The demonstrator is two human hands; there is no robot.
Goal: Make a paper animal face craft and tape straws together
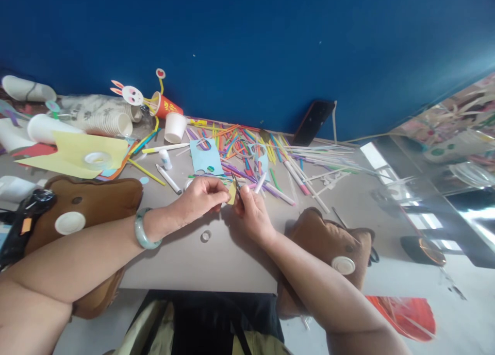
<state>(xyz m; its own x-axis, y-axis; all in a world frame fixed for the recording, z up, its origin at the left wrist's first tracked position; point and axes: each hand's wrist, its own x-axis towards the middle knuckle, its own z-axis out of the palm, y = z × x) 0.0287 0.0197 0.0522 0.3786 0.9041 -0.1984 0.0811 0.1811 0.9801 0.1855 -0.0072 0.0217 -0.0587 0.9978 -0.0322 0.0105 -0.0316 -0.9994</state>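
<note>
Near the middle of the table, my left hand (207, 194) pinches a small piece of yellow paper (231, 194) between thumb and fingers. My right hand (253, 210) is wrapped round a pair of scissors (236, 185), whose dark blades lie against the paper's right edge. The scissors' handles are mostly covered by my fingers. Just beyond my hands lies a light blue sheet (207, 159) with round holes cut in it. A small clear ring, perhaps a tape roll (205, 236), rests on the table below my left hand.
Colourful sticks (240, 146) and markers (168, 179) are strewn at the back. A rabbit-faced red cup (166, 106), a white cup (175, 128) and yellow paper (69, 154) stand or lie left. Brown cushions (126, 190) flank my arms. A phone (314, 122) leans on the blue wall.
</note>
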